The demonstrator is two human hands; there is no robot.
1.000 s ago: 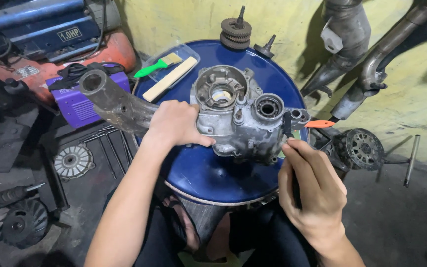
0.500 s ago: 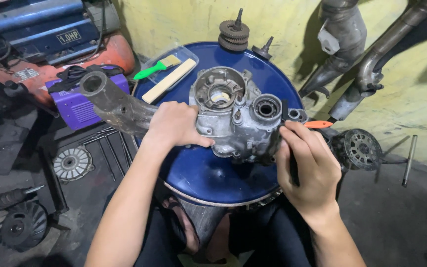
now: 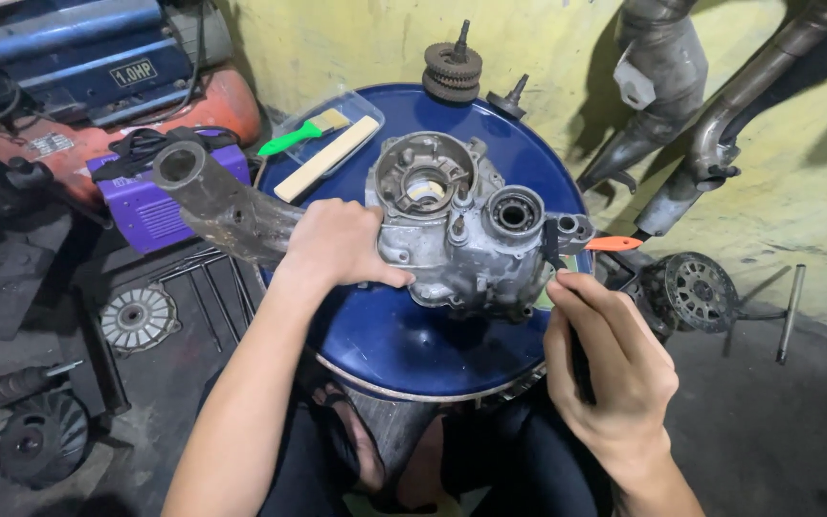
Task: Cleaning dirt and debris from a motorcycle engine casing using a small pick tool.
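Observation:
A grey metal engine case point(image 3: 461, 239) with a long arm point(image 3: 217, 201) reaching left lies on top of a blue drum point(image 3: 404, 340). My left hand point(image 3: 337, 244) grips the case where the arm joins it. My right hand point(image 3: 610, 369) holds a thin dark tool point(image 3: 557, 263) whose tip touches the case's right edge, close to a round bearing hole point(image 3: 514, 213).
On the drum's far side lie a green-handled brush point(image 3: 303, 134) and a flat wooden stick point(image 3: 327, 158) in a clear tray, a gear stack point(image 3: 452, 67) and an orange-handled tool point(image 3: 614, 243). A purple box point(image 3: 136, 215) sits left; exhaust pipes point(image 3: 720, 115) and a clutch wheel point(image 3: 696, 292) right.
My right hand has shifted slightly up and left, bringing the tool tip against the case's right edge. My left hand and the case stay put.

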